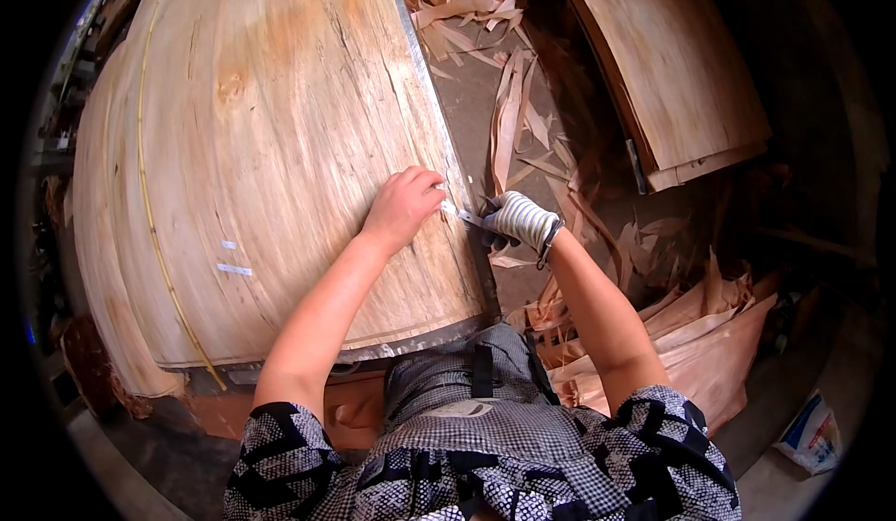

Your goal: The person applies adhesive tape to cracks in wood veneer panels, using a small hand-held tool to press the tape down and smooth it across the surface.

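A large sheet of pale wood veneer (pixel 317 157) lies in front of me, with cracks running along its grain. My left hand (pixel 403 208) is bare and rests near the veneer's right edge, its fingers closed at one end of a short strip of white tape (pixel 466 216). The strip crosses over the edge to my right hand (pixel 523 220), which wears a striped glove and is closed round the other end. Whatever else sits in the gloved palm is hidden. Two white tape pieces (pixel 234 269) are stuck on the veneer, left of my left forearm.
A long yellow strip (pixel 147 176) runs along the veneer's left side. Veneer scraps (pixel 509 111) litter the floor to the right. Beyond them stands another veneer stack (pixel 672 64). Torn sheets (pixel 700 344) pile up by my right arm, and a white-and-blue bag (pixel 810 435) lies at lower right.
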`<state>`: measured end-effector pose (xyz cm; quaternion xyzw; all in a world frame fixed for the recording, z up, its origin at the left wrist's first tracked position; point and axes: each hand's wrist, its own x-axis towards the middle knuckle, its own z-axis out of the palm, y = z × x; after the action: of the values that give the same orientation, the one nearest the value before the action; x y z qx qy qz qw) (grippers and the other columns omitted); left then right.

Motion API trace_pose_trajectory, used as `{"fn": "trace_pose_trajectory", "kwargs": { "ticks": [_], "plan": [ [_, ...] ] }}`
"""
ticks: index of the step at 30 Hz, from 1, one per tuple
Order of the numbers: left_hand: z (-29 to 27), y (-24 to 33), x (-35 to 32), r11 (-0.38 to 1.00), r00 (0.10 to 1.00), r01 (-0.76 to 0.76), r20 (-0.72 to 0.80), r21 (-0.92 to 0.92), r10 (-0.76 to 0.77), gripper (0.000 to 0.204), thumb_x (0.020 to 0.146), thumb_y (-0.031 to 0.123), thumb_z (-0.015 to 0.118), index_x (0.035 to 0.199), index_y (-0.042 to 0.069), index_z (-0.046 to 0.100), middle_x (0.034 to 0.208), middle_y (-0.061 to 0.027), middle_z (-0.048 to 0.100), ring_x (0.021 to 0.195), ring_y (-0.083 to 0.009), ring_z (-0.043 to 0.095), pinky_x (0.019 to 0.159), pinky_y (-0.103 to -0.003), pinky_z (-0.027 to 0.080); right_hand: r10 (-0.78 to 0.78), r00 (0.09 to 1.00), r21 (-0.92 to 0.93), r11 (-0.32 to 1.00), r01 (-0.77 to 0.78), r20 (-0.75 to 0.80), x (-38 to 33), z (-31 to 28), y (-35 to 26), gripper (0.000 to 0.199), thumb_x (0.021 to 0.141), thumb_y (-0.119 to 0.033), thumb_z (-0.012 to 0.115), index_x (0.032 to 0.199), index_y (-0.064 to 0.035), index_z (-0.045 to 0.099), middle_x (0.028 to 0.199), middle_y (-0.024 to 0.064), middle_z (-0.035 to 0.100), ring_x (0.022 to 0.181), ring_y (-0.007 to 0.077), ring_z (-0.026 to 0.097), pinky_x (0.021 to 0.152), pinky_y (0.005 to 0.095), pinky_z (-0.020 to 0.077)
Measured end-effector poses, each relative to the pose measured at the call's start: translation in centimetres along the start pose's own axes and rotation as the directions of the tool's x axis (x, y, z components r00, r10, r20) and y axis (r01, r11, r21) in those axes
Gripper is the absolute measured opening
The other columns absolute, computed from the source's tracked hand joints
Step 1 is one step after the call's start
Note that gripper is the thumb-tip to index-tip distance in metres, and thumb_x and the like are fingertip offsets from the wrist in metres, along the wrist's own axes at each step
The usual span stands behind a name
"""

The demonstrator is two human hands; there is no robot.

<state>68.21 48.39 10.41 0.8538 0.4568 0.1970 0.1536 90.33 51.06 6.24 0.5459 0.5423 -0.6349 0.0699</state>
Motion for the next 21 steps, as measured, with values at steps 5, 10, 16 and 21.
{"fn": "trace_pose_trajectory", "kwargs": {
  "ticks": [5,10,16,21],
  "plan": [
    [-0.1,-0.5,0.2,1.0,0.998,-0.023,0.064,-0.017,0.024,0.02,0.068,0.01,0.064,0.087,0.007,0.057,0.1,-0.004,0.056,0.097,-0.0219,0.052,0.079,-0.034,0.044,0.015,0.999,-0.042,0.999,-0.014,0.03,-0.7,-0.4,-1.6,0.022,0.076,-0.018,0.061,0.088,0.0007,0.063,0.067,0.0117,0.063,0.055,0.0194,0.058,0.051,0.0309,0.044],
    [0.4,-0.2,0.1,0.999,1.0,0.005,-0.013,-0.038,-0.005,0.03,0.07,0.009,0.061,0.099,0.008,0.059,0.105,-0.0051,0.057,0.1,-0.0222,0.052,0.082,-0.033,0.044,0.057,0.995,-0.037,0.998,-0.054,0.079,-0.6,-0.4,-2.0,0.011,0.08,-0.009,0.056,0.086,0.0002,0.061,0.062,0.0082,0.064,0.045,0.0135,0.058,0.034,0.0228,0.0386],
    [0.8,-0.7,-0.4,0.995,0.996,-0.087,0.04,0.038,0.085,0.033,0.073,0.01,0.055,0.105,0.009,0.06,0.111,-0.0037,0.057,0.103,-0.0213,0.051,0.085,-0.033,0.043,0.052,0.996,-0.029,0.998,-0.05,0.071,-0.6,-0.5,-2.3,0.011,0.08,-0.008,0.056,0.083,0.0011,0.06,0.062,0.0091,0.063,0.047,0.015,0.059,0.036,0.0243,0.0411],
    [0.8,-0.6,-0.4,0.98,0.988,-0.149,0.069,0.132,0.141,0.03,0.074,0.01,0.052,0.103,0.011,0.061,0.113,-0.0013,0.057,0.106,-0.0202,0.05,0.087,-0.033,0.041,-0.166,0.983,-0.108,0.982,0.157,-0.076,-0.8,0.2,-0.3,0.01,0.079,-0.008,0.057,0.081,0.0009,0.06,0.063,0.0083,0.062,0.052,0.0164,0.061,0.043,0.0265,0.0473]
  ]
}}
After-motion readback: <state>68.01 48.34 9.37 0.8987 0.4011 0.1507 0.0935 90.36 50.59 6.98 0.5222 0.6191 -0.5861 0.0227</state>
